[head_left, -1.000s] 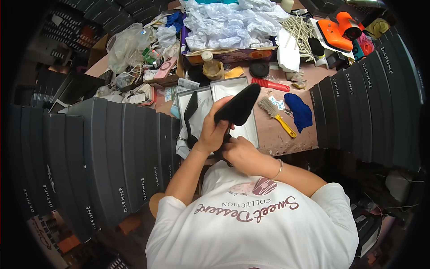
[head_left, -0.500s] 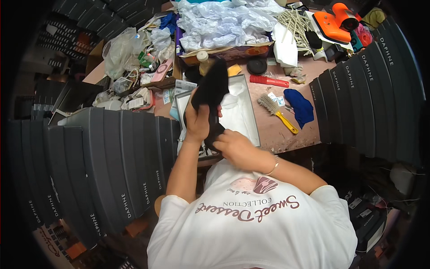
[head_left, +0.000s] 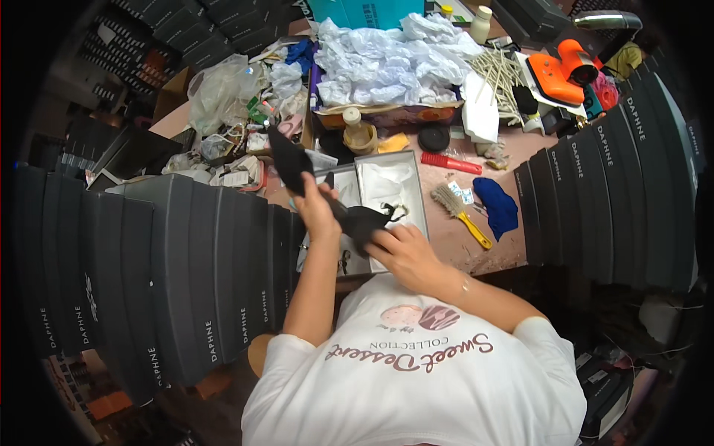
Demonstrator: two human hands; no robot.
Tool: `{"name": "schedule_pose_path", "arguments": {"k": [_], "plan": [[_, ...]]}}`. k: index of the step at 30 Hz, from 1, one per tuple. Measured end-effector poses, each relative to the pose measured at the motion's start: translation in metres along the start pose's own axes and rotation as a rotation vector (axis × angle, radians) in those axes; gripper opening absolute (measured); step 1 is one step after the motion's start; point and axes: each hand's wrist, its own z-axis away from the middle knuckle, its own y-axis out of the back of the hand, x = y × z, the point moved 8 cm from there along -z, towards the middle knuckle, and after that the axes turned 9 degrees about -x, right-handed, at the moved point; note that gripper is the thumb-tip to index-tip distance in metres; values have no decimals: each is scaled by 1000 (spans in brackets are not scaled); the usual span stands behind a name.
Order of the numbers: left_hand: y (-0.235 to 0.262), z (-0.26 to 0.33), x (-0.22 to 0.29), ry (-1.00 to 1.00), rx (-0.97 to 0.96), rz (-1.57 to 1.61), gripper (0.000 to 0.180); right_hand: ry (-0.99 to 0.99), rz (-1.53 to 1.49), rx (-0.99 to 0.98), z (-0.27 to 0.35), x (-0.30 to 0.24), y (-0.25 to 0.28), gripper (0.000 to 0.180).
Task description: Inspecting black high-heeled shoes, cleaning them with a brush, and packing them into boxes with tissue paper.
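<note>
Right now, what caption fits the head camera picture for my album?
Two hands, left and right, hold a black shoe over an open box on a cluttered table.

Black fabric shoe bag (head_left: 327, 189): soft, matte, drawn out in a slanting strip from upper left to lower right, with a drawstring at its lower end. It is held above the open grey shoe box (head_left: 416, 195) near the surface's front edge.

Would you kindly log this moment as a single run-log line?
left hand: grips black shoe | right hand: holds black fabric | below: open shoebox | nearby: brush
</note>
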Motion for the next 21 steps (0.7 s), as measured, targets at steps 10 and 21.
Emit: {"name": "schedule_pose_path", "arguments": {"k": [10,21], "plan": [[10,-10,-7,62,-111,398,40,50,55,146,26,20,11,44],[-53,19,-49,571,-362,1058,41,-266,-153,241,58,94,-3,39]]}}
